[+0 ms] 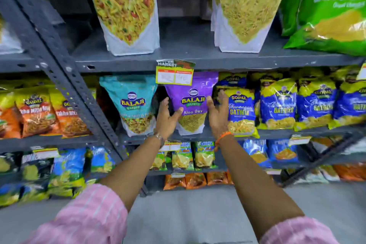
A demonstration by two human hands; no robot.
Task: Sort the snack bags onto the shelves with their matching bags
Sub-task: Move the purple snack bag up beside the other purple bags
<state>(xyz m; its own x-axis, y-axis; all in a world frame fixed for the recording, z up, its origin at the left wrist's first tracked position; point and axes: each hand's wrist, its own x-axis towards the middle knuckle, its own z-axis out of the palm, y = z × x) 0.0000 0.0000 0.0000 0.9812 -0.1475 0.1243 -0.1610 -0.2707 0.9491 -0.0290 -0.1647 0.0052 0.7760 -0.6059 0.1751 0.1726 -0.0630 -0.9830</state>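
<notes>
A purple Balaji Aloo Sev bag (193,103) stands upright on the middle shelf (277,133), between a teal Mitha Mix bag (131,105) and a blue-yellow Gopal Gathiya bag (240,112). My left hand (167,119) holds the purple bag's left edge, thumb across its front and fingers behind it. My right hand (217,113) is at the bag's right edge with the palm turned inward and the fingers spread. Larger bags of the same kinds stand on the shelf above: a purple Aloo Sev bag (247,8) and a teal Mitha Mix bag (126,10).
A yellow price tag (174,76) hangs from the upper shelf edge just above the purple bag. Several blue Gathiya bags (315,103) fill the middle shelf's right. Orange Gopal bags (37,113) sit beyond the slanted grey upright (65,77). Green bag (334,10) is upper right. Lower shelves hold small packets.
</notes>
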